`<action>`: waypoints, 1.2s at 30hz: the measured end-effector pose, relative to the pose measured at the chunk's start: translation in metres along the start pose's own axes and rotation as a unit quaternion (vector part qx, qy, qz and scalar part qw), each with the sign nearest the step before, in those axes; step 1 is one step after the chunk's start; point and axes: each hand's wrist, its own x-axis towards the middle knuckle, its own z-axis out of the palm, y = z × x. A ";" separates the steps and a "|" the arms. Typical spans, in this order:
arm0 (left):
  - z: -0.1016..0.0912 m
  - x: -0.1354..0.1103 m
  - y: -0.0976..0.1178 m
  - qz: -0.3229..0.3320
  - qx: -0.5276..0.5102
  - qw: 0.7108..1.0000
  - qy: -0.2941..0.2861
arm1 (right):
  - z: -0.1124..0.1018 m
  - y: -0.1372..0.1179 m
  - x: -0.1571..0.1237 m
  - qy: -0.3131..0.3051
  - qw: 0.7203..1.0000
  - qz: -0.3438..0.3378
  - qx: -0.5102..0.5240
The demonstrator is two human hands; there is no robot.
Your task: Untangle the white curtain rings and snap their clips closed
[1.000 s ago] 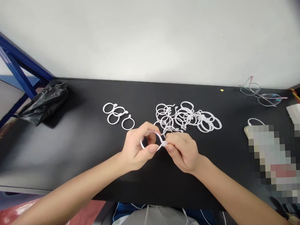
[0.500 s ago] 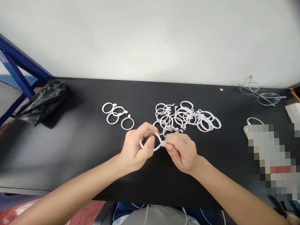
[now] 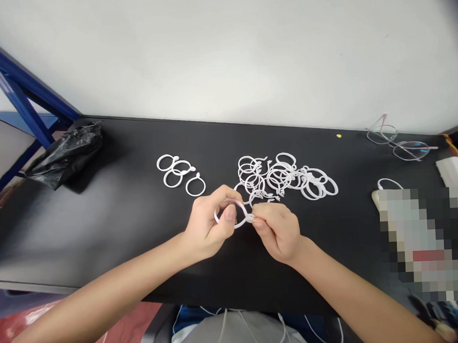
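Note:
Between my two hands is a white plastic curtain ring, held over the front part of the black table. My left hand is closed around its left side, thumb across the front and fingers behind. My right hand pinches the small clasp end at the ring's right; the fingertips partly hide that end. Just beyond the hands lies a tangled pile of white curtain rings, several with their hooked ends apart. To the left of it, a small group of rings lies with clasps closed.
A crumpled black plastic bag sits at the table's left end, beside a blue metal frame. Eyeglasses rest at the back right. Nearer on the right are a white cable and a blurred-out object. A pale wall rises behind the table.
Both hands keep nearly the same hold on the ring. The whole view has shifted very slightly; nothing on the table has visibly moved.

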 end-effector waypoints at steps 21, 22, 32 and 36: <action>-0.002 -0.001 -0.001 -0.021 0.016 1.000 0.008 | 0.002 -0.001 0.000 0.002 1.000 0.001 -0.016; -0.002 -0.001 -0.001 -0.020 0.015 1.000 0.007 | 0.002 -0.001 0.000 0.003 1.000 0.001 -0.014; -0.001 0.000 -0.001 -0.016 0.012 1.000 0.003 | 0.002 -0.001 0.000 0.003 1.000 -0.003 -0.005; -0.003 0.003 0.003 -0.038 -0.021 0.999 -0.025 | 0.001 0.002 0.000 0.010 0.999 -0.028 0.036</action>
